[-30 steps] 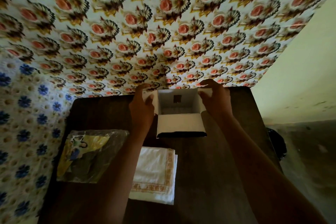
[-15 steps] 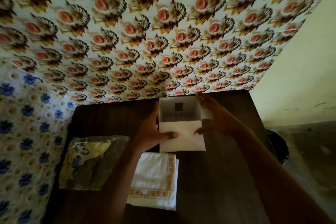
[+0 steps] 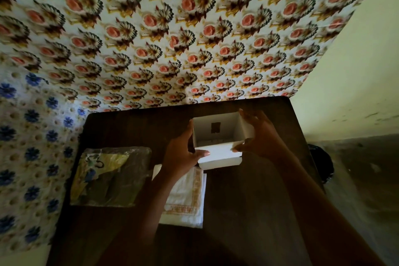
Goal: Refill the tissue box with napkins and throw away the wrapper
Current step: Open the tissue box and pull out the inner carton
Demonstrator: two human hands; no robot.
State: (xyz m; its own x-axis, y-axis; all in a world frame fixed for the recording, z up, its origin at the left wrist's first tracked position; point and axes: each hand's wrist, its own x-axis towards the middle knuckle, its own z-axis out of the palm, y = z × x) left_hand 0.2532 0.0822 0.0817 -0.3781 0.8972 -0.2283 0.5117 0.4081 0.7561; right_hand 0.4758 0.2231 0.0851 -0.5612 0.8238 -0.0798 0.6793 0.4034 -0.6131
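A white cardboard tissue box lies at the back of the dark table with its open end facing me and nothing visible inside. My left hand grips its left side, thumb on the near flap. My right hand grips the right side, fingertips on the same flap. A folded stack of white napkins with an orange border lies nearer me, partly under my left forearm. The crumpled clear wrapper with yellow print lies at the left.
The dark wooden table is pushed against a flower-patterned wall. A dark round bin stands on the floor just past the table's right edge.
Both hands slid from the box's far flaps to its near flap and pulled the box a little toward me, lifting the near flap. Napkins and wrapper have stayed put.
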